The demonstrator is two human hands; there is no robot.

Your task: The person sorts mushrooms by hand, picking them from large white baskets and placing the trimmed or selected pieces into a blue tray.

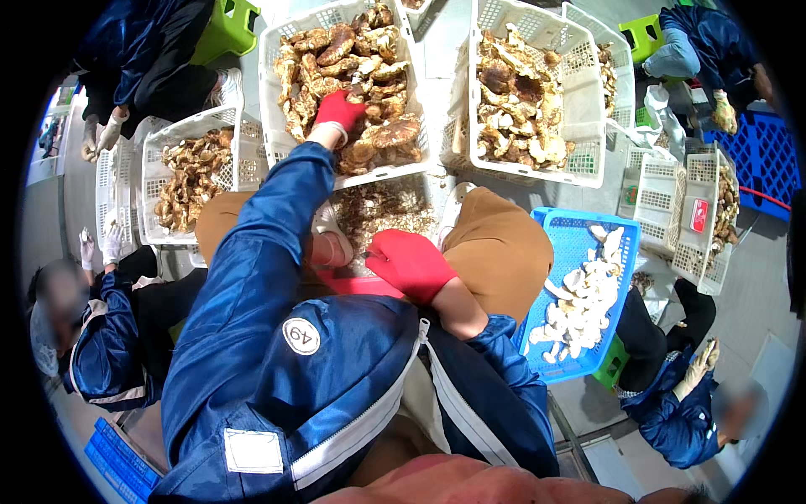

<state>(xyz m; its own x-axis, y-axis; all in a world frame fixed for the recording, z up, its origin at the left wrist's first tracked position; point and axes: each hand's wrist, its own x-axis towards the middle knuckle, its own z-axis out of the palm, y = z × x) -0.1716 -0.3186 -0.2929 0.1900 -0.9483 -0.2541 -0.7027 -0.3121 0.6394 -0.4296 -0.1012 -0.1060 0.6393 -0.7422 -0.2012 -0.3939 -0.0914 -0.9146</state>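
Note:
My left hand (338, 115), in a red glove, reaches into a white plastic crate (273, 92) of brown, dirt-covered mushrooms (336, 46). Its fingers are bent around a mushroom among the others, partly hidden by the pile. Over my lap, my right hand (408, 264), also red-gloved, is closed with the knuckles up; whatever it may hold is hidden beneath it. Under and beyond that hand lie brown and pale trimmings (382, 210) between my feet. To my right, a blue plastic basket (625, 239) holds pale, cleaned mushroom pieces (579, 302).
Another white crate of mushrooms (520, 101) stands at the far right, with a smaller loaded crate (193, 181) at the left. More white crates (663, 202) and a blue crate (760, 151) stand farther right. Several people in blue jackets sit around on both sides, near green stools (231, 29).

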